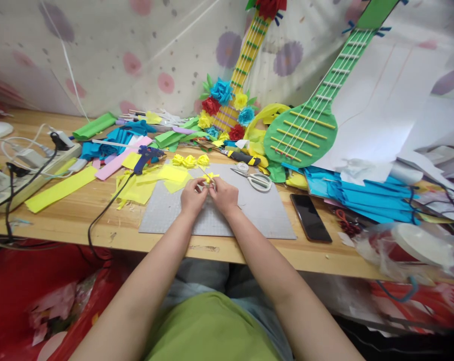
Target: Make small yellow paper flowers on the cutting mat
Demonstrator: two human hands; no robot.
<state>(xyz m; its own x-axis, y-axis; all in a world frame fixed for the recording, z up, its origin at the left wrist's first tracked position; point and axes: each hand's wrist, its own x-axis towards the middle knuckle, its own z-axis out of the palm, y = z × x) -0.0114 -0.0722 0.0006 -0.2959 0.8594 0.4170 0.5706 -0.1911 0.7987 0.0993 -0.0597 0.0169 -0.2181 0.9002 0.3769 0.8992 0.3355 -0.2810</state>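
Over the grey cutting mat (pixel 264 215), my left hand (pixel 192 198) and my right hand (pixel 225 195) meet with their fingertips pinched close together. A thin stick (pixel 205 173) sticks up from the fingers of my right hand. Just beyond the fingertips shows a small piece of crumpled yellow paper (pixel 212 176); whether it is held or lies on the mat I cannot tell. What my left fingers pinch is hidden. Several yellow paper flowers (pixel 189 161) sit in a row behind the hands. Yellow paper sheets (pixel 173 174) lie left of them, and scissors (pixel 257 181) rest to the right.
A blue glue gun (pixel 146 159) lies at left, its cord hanging over the table edge. A black phone (pixel 310 218) is right of the mat. Behind stand a green paper lute (pixel 302 133) and a flowered yellow one (pixel 227 118). Blue paper (pixel 362 193) and a power strip (pixel 34 175) flank the work area.
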